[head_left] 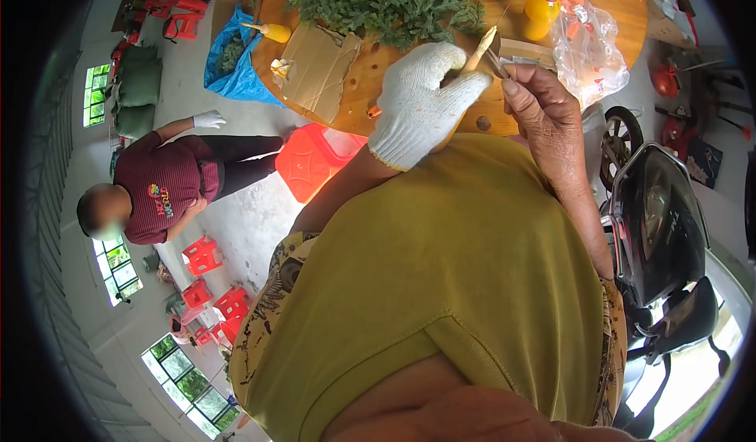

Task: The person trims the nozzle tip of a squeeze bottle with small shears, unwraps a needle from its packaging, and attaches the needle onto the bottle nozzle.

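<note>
My left hand (429, 99), in a white knitted glove, is closed around a pale yellow tapered piece (481, 50) whose pointed end sticks up past the thumb. Its lower part is hidden in the glove, so its exact kind is unclear. Bare, my right hand (543, 105) pinches a thin greyish strip (496, 62) between thumb and forefinger, right beside the tapered piece. Whether the two pieces touch, I cannot tell. Both hands are over the near edge of a round wooden table (378, 72). Green artificial foliage (378, 1) lies just beyond them.
On the table are a torn cardboard piece (319, 72), a small yellow squeeze bottle (276, 32), a red-capped yellow bottle (541, 13) and a clear plastic bag (591, 56). A blue bag (228, 64) hangs left. A red stool (311, 158), another person (169, 182) and a motorbike (657, 221) are nearby.
</note>
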A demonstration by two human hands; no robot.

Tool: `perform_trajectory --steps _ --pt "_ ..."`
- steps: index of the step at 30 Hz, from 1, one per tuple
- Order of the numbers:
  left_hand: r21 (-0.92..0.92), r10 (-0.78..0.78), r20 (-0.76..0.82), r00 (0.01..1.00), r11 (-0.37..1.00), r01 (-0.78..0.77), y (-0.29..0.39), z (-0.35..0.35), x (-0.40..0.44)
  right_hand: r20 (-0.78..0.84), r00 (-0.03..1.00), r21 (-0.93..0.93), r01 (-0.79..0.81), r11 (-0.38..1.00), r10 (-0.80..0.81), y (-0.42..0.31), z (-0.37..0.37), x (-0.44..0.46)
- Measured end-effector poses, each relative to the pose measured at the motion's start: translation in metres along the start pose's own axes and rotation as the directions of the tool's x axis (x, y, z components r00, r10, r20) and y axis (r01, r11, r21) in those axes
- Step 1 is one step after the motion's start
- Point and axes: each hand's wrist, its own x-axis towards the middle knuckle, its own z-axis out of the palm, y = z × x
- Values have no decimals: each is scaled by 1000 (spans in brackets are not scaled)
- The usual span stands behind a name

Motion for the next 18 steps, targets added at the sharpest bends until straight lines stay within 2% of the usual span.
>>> perform_trajectory --steps 18 --pt "10 -45 20 999 999 45 -10 7 10 -58 998 -109 16 994 -23 9 2 15"
